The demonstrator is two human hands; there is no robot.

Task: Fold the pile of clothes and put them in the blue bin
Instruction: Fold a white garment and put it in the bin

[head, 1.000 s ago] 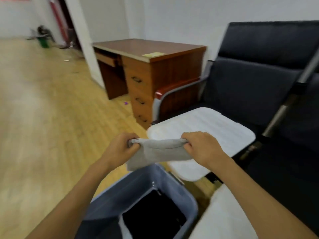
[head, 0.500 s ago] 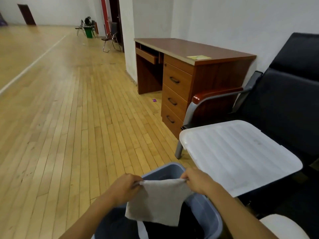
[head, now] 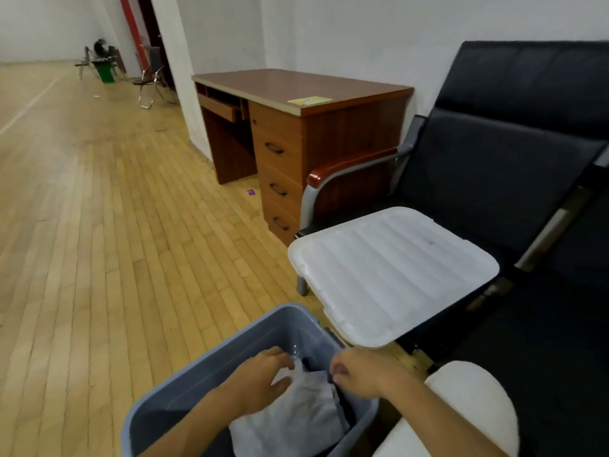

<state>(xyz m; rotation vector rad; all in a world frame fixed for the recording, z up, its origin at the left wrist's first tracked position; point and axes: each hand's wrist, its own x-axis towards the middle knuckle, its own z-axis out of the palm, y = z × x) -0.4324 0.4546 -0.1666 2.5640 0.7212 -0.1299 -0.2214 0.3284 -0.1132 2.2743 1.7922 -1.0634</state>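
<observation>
**Inspector:** Where is the garment placed?

**Assessor:** The grey folded cloth (head: pixel 296 413) is seen lying inside the blue bin (head: pixel 211 364), on top of dark clothing already there. Half a second ago it was held hanging above the bin by its top edge; it has since been lowered in.

**Inspector:** And how are the hands set?

**Assessor:** The left hand (head: pixel 260 377) is spread flat, fingers wide, pressed on the cloth. The right hand (head: pixel 359 371) is loosely curled at the bin's right rim; whether a corner of cloth is pinched there cannot be told.

**Inspector:** What follows for the task?

**Assessor:** This piece is judged as good as deposited. The white lid (head: pixel 392 272) is resting on the black seat (head: pixel 494 179), the bin uncovered. The remaining pile is not shown, so overall progress cannot be stated.
</observation>
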